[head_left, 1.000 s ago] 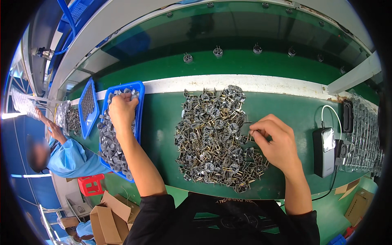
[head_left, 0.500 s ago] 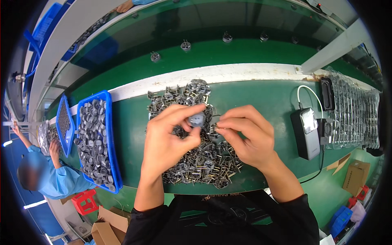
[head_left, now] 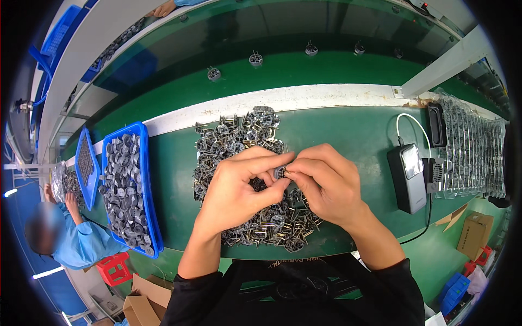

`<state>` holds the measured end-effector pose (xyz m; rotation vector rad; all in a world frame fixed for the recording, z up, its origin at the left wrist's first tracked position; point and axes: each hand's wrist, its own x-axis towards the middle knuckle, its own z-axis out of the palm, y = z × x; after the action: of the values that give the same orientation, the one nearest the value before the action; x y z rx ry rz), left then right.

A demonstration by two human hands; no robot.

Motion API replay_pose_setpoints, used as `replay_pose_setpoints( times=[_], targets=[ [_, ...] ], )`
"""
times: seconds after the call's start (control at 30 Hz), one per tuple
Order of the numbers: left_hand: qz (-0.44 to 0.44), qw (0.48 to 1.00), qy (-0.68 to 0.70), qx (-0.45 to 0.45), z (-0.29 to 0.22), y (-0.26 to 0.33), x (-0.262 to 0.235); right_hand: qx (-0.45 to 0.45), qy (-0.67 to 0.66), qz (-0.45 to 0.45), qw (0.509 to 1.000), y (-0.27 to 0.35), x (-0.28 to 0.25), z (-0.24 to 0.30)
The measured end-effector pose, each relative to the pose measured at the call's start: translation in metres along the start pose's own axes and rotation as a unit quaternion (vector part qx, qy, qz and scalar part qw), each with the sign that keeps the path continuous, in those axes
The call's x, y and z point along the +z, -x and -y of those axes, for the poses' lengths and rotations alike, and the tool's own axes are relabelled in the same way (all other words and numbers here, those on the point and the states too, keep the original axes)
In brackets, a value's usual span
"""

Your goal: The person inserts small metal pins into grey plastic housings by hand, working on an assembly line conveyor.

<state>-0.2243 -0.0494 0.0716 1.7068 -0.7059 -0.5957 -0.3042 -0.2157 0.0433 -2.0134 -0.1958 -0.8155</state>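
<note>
My left hand (head_left: 247, 185) pinches a small round grey plastic housing (head_left: 279, 173) between thumb and fingers. Against its right side, the fingertips of my right hand (head_left: 325, 182) are closed on a small metal-pinned part, which they mostly cover. Both hands meet over a heap of dark pinned parts (head_left: 272, 224) spread on the green table (head_left: 348, 126). At the left, a blue tray (head_left: 145, 179) is filled with similar grey housings (head_left: 124, 187).
A green conveyor belt (head_left: 283, 68) beyond a white ledge (head_left: 326, 93) carries several pinned round pieces. To the right lie a power bank (head_left: 406, 179) with cables and stacked clear plastic trays (head_left: 470, 146). A co-worker in blue (head_left: 81, 242) sits at far left.
My left hand has moved right and turned the housing toward my right hand, bringing the two together. Pieces on the belt have shifted right. The co-worker's hands have moved.
</note>
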Motion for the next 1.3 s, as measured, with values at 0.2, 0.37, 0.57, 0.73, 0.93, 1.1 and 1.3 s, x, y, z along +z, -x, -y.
replay_pose_setpoints(
  times=[0.2, 0.37, 0.57, 0.73, 0.93, 1.1, 1.3],
  targets=[
    [-0.057, 0.996, -0.068, -0.008, 0.010, -0.018, -0.029, 0.060, 0.019, 0.045, 0.997, -0.004, -0.008, -0.003],
    [-0.249, 0.931, -0.242, -0.109, 0.035, -0.067, -0.091, 0.040, 0.142, 0.223, 0.964, 0.006, -0.014, -0.009],
    [-0.373, 0.847, -0.353, -0.140, 0.103, -0.098, -0.162, 0.029, 0.148, 0.278, 0.949, 0.011, -0.009, -0.012],
    [-0.392, 0.840, -0.347, -0.145, 0.097, -0.088, -0.161, 0.060, 0.207, 0.256, 0.942, 0.006, -0.017, -0.010],
    [-0.386, 0.778, -0.493, -0.053, 0.066, -0.034, -0.152, 0.106, 0.197, 0.238, 0.945, 0.003, -0.022, -0.014],
    [-0.417, 0.682, -0.564, -0.207, 0.061, 0.020, -0.179, 0.131, 0.172, 0.213, 0.953, 0.001, -0.019, -0.007],
    [-0.434, 0.711, -0.489, -0.258, 0.067, 0.033, -0.199, 0.124, 0.166, 0.209, 0.956, 0.003, -0.017, -0.010]
  ],
)
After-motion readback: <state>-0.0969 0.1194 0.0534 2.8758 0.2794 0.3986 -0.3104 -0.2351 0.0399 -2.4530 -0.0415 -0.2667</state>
